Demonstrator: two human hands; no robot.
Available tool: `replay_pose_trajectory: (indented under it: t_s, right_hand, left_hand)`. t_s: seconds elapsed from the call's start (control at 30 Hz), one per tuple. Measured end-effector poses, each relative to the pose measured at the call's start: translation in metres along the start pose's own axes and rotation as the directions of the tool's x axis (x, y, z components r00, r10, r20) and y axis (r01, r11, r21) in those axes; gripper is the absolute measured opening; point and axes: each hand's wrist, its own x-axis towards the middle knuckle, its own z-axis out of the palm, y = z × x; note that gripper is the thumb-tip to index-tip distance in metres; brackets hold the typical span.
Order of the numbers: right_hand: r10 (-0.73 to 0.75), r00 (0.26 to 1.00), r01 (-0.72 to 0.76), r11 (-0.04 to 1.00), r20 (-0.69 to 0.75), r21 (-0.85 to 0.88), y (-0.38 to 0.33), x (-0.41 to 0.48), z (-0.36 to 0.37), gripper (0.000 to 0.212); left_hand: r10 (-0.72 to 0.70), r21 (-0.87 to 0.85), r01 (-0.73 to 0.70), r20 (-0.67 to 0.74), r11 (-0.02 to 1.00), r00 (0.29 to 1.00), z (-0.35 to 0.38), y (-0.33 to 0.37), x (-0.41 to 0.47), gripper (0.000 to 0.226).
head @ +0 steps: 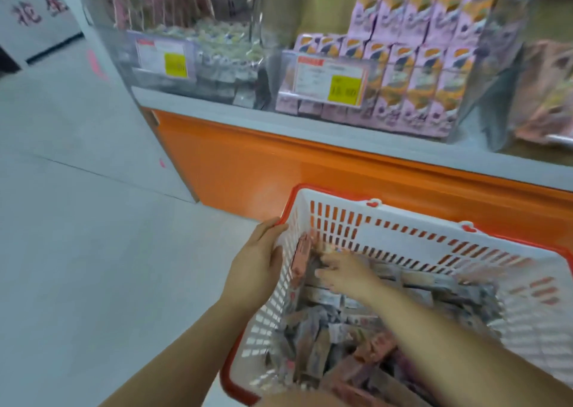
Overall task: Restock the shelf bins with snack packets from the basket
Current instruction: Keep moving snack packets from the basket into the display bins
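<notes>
A white plastic basket (403, 239) with an orange rim stands on the floor at lower right, full of mixed snack packets (313, 338). My left hand (257, 267) grips the basket's left wall at the rim, thumb over the edge. My right hand (341, 271) reaches inside at the far left corner, its fingers down among the packets beside a pink packet (302, 257); motion blur hides whether it holds one. Above, clear shelf bins hold small wrapped sweets (223, 44) on the left and pink-purple snack boxes (424, 75) on the right.
The bins sit on a grey ledge (279, 121) over an orange base panel (248, 164) right behind the basket. Yellow price tags (344, 88) hang on the bin fronts. Grey floor (77, 220) spreads to the left. A further bin with orange packs (548, 102) is at far right.
</notes>
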Motion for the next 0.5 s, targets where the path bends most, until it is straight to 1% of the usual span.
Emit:
replay_pose_trajectory:
  t_s: [0.07,0.13,0.17,0.23,0.3,0.37,0.43,0.5]
  right_hand:
    - [0.127,0.992,-0.123,0.972,-0.006,0.201,-0.002,0.021,0.02,0.055]
    - [0.21,0.978,-0.195,0.918,-0.006,0.346,0.001,0.041,0.043,0.054]
    - [0.24,0.971,-0.213,0.897,-0.023,0.387,0.004,0.048,0.053,0.05]
    - [0.286,0.953,-0.214,0.871,-0.101,0.442,0.014,0.064,0.066,0.047]
    - [0.3,0.946,-0.207,0.848,-0.119,0.489,0.016,0.069,0.068,0.044]
    - [0.273,0.952,-0.189,0.879,-0.137,0.439,0.012,0.062,0.06,0.037]
    - [0.192,0.966,-0.129,0.938,-0.174,0.32,-0.002,0.037,0.041,0.026]
    - [0.094,0.967,-0.052,0.983,-0.237,0.176,-0.013,0.01,0.017,0.026]
  left_hand:
    - [-0.001,-0.008,0.001,-0.008,1.0,1.0,0.0,0.0,0.0,0.04]
    - [-0.002,-0.007,0.002,-0.019,1.0,1.0,0.001,0.001,0.0,0.04]
    - [-0.002,-0.005,0.002,-0.025,1.0,1.0,0.001,0.0,0.0,0.04]
    - [-0.002,-0.01,0.001,-0.034,1.0,0.999,0.001,0.0,0.0,0.039]
    - [0.001,-0.018,-0.002,-0.037,1.0,0.999,0.001,0.0,0.0,0.039]
    - [-0.004,-0.019,0.003,-0.039,1.0,0.999,0.002,-0.001,0.0,0.039]
    - [-0.011,-0.006,0.011,-0.039,1.0,0.999,0.002,-0.001,0.0,0.04]
    - [-0.024,0.01,0.024,-0.031,1.0,0.999,0.001,0.001,0.0,0.041]
